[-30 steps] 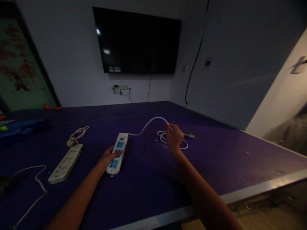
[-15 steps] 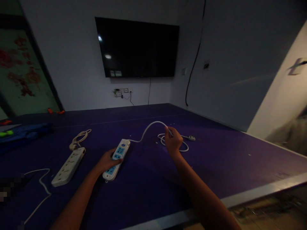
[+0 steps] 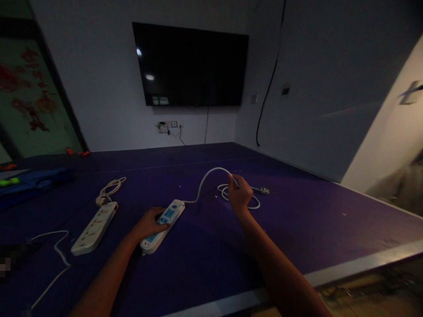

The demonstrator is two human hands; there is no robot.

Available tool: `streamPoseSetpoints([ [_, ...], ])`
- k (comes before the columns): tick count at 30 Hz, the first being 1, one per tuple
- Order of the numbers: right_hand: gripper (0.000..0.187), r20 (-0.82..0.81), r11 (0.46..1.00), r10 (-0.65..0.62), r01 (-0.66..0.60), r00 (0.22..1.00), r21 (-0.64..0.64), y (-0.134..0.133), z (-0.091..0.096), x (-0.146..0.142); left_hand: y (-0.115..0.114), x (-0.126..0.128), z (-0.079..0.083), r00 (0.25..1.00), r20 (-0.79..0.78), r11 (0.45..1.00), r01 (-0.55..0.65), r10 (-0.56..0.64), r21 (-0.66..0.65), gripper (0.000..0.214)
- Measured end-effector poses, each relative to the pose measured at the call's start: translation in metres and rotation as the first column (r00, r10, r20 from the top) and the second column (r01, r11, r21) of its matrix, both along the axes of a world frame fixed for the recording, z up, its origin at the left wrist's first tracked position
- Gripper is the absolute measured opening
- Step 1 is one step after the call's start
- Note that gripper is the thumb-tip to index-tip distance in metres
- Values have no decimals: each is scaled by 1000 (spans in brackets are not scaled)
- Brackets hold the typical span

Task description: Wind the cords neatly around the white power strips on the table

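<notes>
A white power strip (image 3: 176, 210) with blue socket faces lies on the purple tabletop. My left hand (image 3: 152, 224) grips its middle, thumb across the top and fingers round the far side. From the strip's far end a white cord (image 3: 201, 185) arches up to my right hand (image 3: 240, 193), which is closed round it above the table. Behind that hand the rest of the cord lies in loose loops, ending in a plug (image 3: 264, 190). To the left, a second white power strip (image 3: 94, 231) rests with its own cord (image 3: 112, 189) coiled at its far end.
A thin white cable (image 3: 61, 251) runs along the left side of the purple table (image 3: 297, 229). Dark blue cloth (image 3: 42, 180) lies at the far left. A television (image 3: 194, 66) hangs on the wall behind, and a black cable (image 3: 269, 88) dangles at the right.
The blue-socketed power strip has turned clockwise under my left hand, its far end moving right and towards me. My right hand keeps its hold on the cord, almost still.
</notes>
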State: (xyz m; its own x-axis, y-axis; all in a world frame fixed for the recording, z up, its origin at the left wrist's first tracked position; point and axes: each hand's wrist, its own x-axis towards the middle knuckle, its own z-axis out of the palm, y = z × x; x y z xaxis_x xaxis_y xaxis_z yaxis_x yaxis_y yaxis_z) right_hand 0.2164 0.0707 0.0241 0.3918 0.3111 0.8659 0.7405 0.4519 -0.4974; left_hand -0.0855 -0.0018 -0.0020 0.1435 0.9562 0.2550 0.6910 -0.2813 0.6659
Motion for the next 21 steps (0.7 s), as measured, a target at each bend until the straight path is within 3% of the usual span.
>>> streamPoseSetpoints([
  [5,38,25,999,-1,0,1000,46,2,-1,1,0,-3,0,952,-304,999,48,-39,23,50],
  [10,39,25,1000,-13,12,1000,20,1,-1,0,-11,4,13,830,-549,995,-74,99,67,71],
  [13,40,25,1000,-18,18,1000,6,0,-1,0,-19,13,22,784,-606,991,-119,131,60,81],
  [21,40,27,1000,-12,12,1000,-11,-2,2,-1,-24,24,28,756,-648,996,-84,86,35,63],
])
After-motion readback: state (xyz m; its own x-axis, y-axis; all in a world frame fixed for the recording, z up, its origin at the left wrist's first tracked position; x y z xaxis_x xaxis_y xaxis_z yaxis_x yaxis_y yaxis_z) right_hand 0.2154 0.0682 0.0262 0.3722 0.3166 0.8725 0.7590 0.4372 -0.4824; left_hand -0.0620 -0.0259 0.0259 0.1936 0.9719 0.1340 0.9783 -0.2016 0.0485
